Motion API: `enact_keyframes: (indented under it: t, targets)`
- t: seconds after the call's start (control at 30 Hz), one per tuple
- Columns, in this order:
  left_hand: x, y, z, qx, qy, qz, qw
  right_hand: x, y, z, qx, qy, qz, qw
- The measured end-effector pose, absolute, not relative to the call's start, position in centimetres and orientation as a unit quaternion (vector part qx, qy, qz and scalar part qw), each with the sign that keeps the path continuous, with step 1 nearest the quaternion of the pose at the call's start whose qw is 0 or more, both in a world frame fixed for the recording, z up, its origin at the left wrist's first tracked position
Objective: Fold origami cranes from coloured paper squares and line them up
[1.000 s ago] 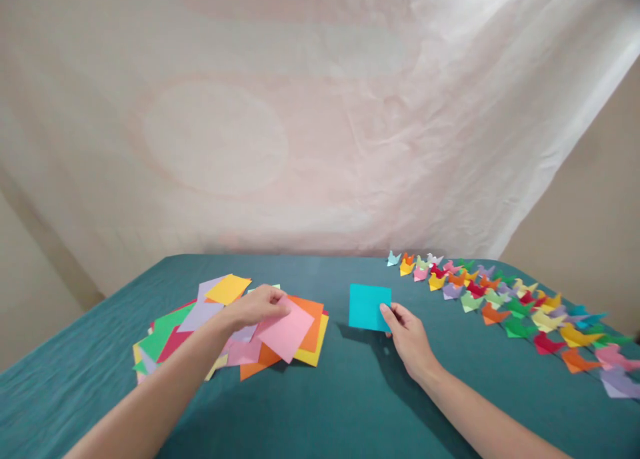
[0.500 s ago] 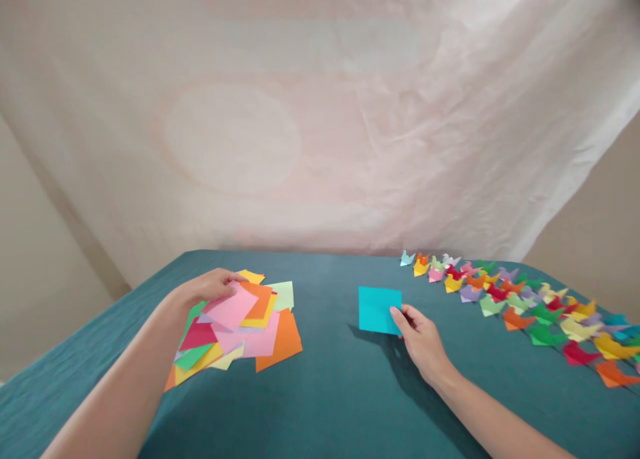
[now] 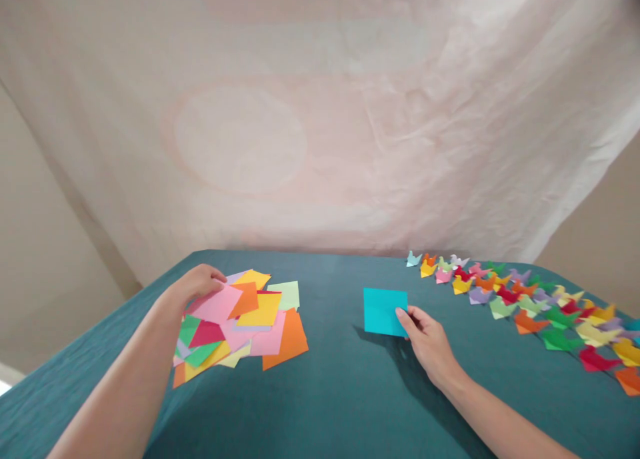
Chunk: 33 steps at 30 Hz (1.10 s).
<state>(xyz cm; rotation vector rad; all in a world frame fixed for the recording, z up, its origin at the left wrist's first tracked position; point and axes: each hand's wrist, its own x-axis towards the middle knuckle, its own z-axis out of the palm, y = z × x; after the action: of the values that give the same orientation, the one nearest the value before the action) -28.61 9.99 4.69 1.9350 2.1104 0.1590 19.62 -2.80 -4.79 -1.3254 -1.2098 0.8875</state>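
Observation:
My right hand [image 3: 429, 339] pinches the near right corner of a turquoise paper square [image 3: 384, 310], held just above the teal tablecloth [image 3: 345, 392] at the centre. My left hand [image 3: 196, 282] rests at the far left edge of a loose pile of coloured paper squares [image 3: 240, 322], fingers curled down onto a pink sheet [image 3: 215, 306] on top of the pile.
Several folded paper birds [image 3: 525, 302] in many colours stand in rows along the right side of the table, running from the far edge toward the near right. A wrinkled pale cloth [image 3: 320, 126] hangs behind the table.
My left hand slid the paper pile leftward and toward the far side. The pink sheet now lies down on the pile. My right hand with the turquoise square has barely moved on the table.

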Motion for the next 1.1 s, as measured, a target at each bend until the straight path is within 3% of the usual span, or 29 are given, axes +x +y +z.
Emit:
enact_keyframes:
  t: [0.27, 0.43, 0.63, 0.9, 1.1]
  targets:
    - [-24.7, 9.3, 5.6, 0.728, 0.677, 0.079, 0.079, 19.6, -2.8, -4.9, -0.525, -0.512, 0.391, 0.556]
    - [-14.7, 5.7, 6.1, 0.872, 0.456, 0.147, 0.098, 19.3, -2.7, -4.5, -0.498, -0.49, 0.425, 0.576]
    - [-3.9, -0.8, 1.5, 0.945, 0.257, 0.198, 0.044, 19.2, -2.7, -4.3, -0.493, -0.489, 0.441, 0.568]
    - [-2.1, -2.3, 0.0, 0.941, 0.198, 0.268, -0.051, 19.2, -3.1, -3.8, -0.474, -0.541, 0.468, 0.513]
    - [-1.3, -2.5, -0.1, 0.965, 0.174, 0.193, -0.045, 19.6, -3.2, -4.2, -0.494, -0.638, 0.37, 0.461]
